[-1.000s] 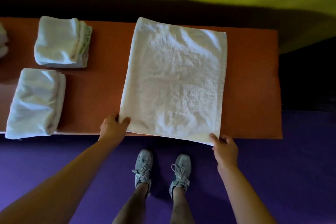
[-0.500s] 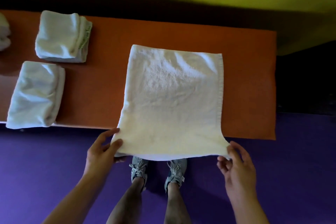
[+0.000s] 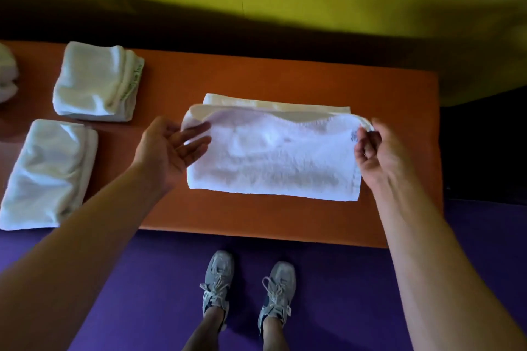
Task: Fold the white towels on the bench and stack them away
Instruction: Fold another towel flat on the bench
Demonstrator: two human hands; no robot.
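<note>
The flat orange counter (image 3: 285,77) is carrying a white terry towel (image 3: 273,157), doubled over, its long axis running from the left hand (image 3: 168,151) across to the right hand (image 3: 379,154). Left fingers (image 3: 196,134) are lying straight against its end; right fingers (image 3: 363,141) are pinching the far corner (blurred). Beyond the left fingers, two folded towels (image 3: 97,82) are resting.

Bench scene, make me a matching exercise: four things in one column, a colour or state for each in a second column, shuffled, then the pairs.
Things:
1. bench
2. floor
3. towel between the hands
4. right hand

States:
A. purple
B. pinching a towel corner
C. orange
D. folded over once, top layer not yet flat

Pairs: 1-C, 2-A, 3-D, 4-B
</note>
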